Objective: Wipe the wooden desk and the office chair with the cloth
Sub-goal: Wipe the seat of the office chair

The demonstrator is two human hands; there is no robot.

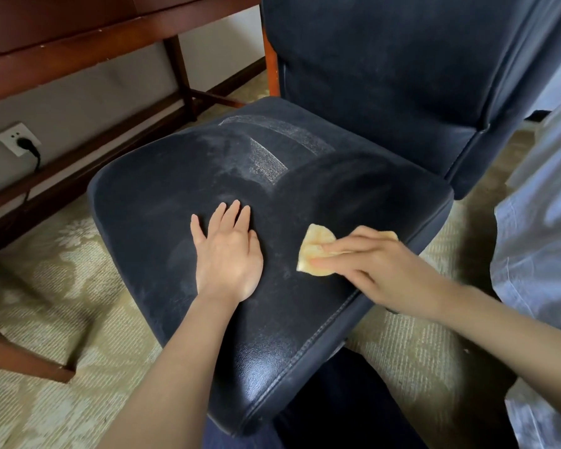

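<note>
Wiping: the right hand lies over the yellow cloth near the front right of the seat. Its fingers are stretched fairly straight and press the cloth down. Whether the thumb hooks an edge I cannot tell.
Left hand: flat on the seat just beside the cloth, palm down and fingers slightly spread, steadying the chair, I'd guess.
Cloth: small, folded, soft and limp. It looks light and will likely bunch up unless kept flat, so a broad press on top should suit it better than a pinch at a corner.
Office chair: dark and padded, with dusty grey streaks toward the back of the seat and a darker, cleaner arc on the right. The cushion should give under pressure, and the smooth front edge looks slicker.
Wooden desk: behind on the left, reddish-brown, neither hand on it.
Floor: patterned carpet. A wall socket with a black plug sits below the desk.
</note>
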